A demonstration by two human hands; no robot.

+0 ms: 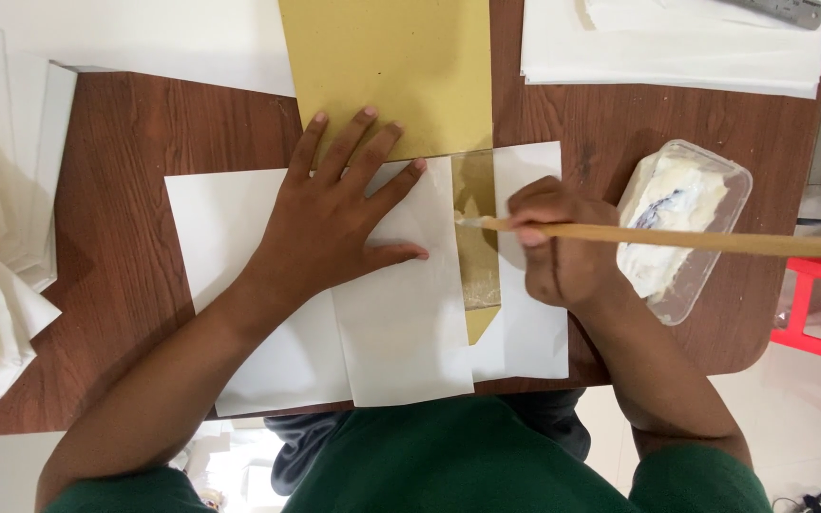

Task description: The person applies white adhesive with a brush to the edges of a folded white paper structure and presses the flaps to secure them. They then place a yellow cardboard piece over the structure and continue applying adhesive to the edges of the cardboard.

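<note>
Wooden-handled brush (677, 237) gripped in right hand (563, 256), tip on glossy wet olive-gold strip (477, 237), left hand (334, 223) flat on white paper (401, 332)

Craft or paper-work bench, likely a small workshop.
Brown wooden table (125, 237) carries stacked white paper sheets (677, 43), a plastic tub of white paste (681, 223), and a metal ruler (786, 9).

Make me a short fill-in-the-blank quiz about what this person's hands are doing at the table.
1. The left hand lies ____ on the white paper.
2. The right hand holds a long wooden ____ by its handle.
3. The clear plastic tub of white paste sits to the ____ of the right hand.
4. The table is made of brown ____.

Missing words: flat; brush; right; wood
</note>
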